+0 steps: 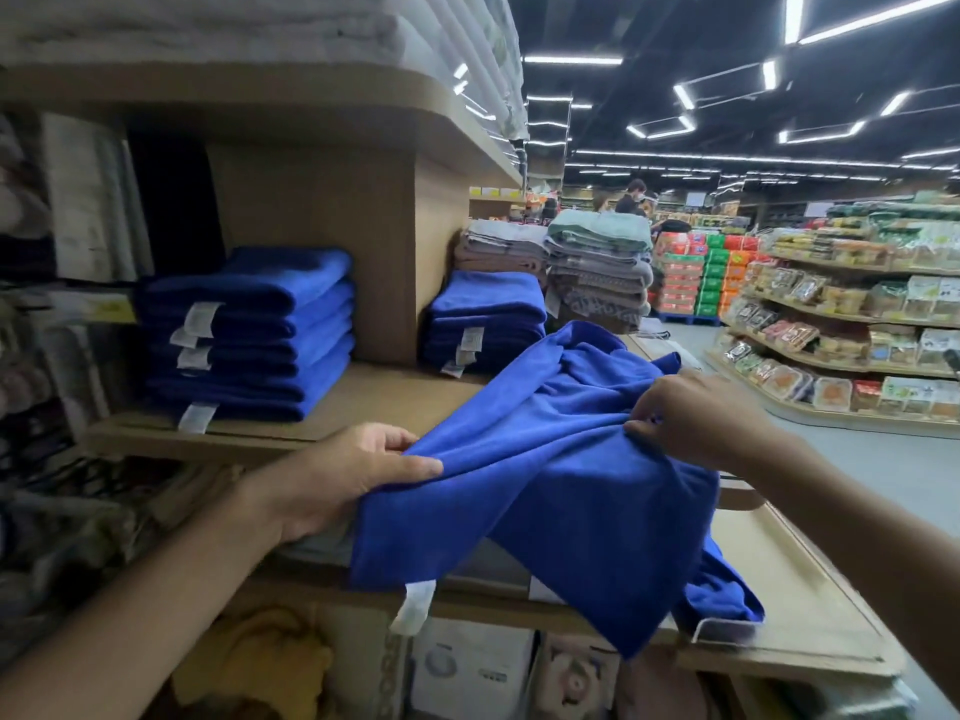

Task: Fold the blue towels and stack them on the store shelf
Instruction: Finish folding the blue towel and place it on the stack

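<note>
A loose, crumpled blue towel [566, 491] hangs between my hands over the front of the wooden shelf [395, 402]. My left hand [353, 470] pinches its left edge with thumb on top. My right hand [696, 413] pinches a bunched fold on its right side. A white label dangles from the towel's lower left corner. On the shelf behind stand two stacks of folded blue towels: a taller one [249, 335] at the left and a lower one [485, 319] right of the wooden divider.
A lower wooden ledge [795, 589] juts out beneath the towel. Grey and green folded towels [597, 267] are piled farther back. White towels lie on the top shelf. Across the aisle at right stand racks of packaged food [852, 324]. People stand far down the aisle.
</note>
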`<state>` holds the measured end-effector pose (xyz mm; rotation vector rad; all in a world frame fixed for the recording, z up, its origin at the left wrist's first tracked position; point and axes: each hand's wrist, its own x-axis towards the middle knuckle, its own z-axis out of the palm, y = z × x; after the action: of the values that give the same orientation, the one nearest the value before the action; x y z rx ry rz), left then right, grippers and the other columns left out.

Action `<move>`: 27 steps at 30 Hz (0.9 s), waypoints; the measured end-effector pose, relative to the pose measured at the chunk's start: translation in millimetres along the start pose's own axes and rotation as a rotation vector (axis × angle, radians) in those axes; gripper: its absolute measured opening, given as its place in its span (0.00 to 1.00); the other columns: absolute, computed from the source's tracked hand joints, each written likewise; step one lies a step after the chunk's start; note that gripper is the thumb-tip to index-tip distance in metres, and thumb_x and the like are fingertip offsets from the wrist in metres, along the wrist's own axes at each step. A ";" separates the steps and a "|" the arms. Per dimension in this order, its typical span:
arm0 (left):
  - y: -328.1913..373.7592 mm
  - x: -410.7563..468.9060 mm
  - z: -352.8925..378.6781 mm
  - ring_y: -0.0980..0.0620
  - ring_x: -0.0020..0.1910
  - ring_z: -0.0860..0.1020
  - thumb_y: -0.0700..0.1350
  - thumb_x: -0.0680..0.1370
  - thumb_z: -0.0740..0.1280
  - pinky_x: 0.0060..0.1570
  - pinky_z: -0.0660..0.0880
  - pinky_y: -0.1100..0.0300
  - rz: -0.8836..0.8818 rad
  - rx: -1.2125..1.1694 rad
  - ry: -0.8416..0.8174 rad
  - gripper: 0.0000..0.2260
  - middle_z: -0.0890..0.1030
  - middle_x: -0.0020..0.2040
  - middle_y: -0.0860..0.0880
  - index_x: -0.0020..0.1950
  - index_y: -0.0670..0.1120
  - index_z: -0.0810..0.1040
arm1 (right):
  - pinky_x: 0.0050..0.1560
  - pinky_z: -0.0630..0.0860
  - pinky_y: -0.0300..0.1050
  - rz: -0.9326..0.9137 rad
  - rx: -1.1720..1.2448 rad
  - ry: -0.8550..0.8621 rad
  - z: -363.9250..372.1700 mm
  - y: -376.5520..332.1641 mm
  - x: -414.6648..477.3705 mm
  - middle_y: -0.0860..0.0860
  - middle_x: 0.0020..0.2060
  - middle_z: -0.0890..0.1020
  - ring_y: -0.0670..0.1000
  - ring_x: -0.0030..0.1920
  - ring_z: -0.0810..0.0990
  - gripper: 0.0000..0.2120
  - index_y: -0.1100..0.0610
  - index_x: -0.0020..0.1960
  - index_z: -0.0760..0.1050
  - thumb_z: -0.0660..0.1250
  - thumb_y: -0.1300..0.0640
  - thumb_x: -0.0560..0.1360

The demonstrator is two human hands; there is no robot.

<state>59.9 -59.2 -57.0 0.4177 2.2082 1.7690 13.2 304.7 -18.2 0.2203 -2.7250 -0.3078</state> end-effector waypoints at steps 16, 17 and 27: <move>1.2 -7.1 70.5 0.49 0.40 0.83 0.36 0.78 0.65 0.36 0.83 0.58 -0.020 -0.689 -0.019 0.13 0.84 0.50 0.39 0.62 0.35 0.78 | 0.40 0.73 0.46 -0.459 0.750 0.394 -5.7 -115.4 -89.8 0.41 0.41 0.75 0.46 0.39 0.75 0.25 0.49 0.50 0.69 0.75 0.33 0.67; 6.0 -4.2 73.6 0.47 0.40 0.85 0.35 0.80 0.63 0.36 0.83 0.57 -0.011 -0.708 0.013 0.11 0.84 0.51 0.38 0.61 0.35 0.78 | 0.39 0.74 0.47 -0.405 0.808 0.443 -6.2 -116.4 -86.3 0.42 0.40 0.76 0.46 0.39 0.76 0.21 0.50 0.49 0.70 0.74 0.37 0.70; 48.2 84.9 25.2 0.48 0.23 0.77 0.65 0.74 0.62 0.28 0.77 0.55 0.146 0.394 0.375 0.26 0.84 0.31 0.48 0.31 0.45 0.79 | 0.29 0.61 0.38 0.027 1.514 0.235 3.2 -47.1 -19.4 0.47 0.29 0.64 0.45 0.30 0.62 0.15 0.62 0.32 0.62 0.62 0.57 0.72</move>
<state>-5.9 6.8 -18.4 0.3576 2.8765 1.5768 34.8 263.7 -39.5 0.5317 -2.1231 1.6775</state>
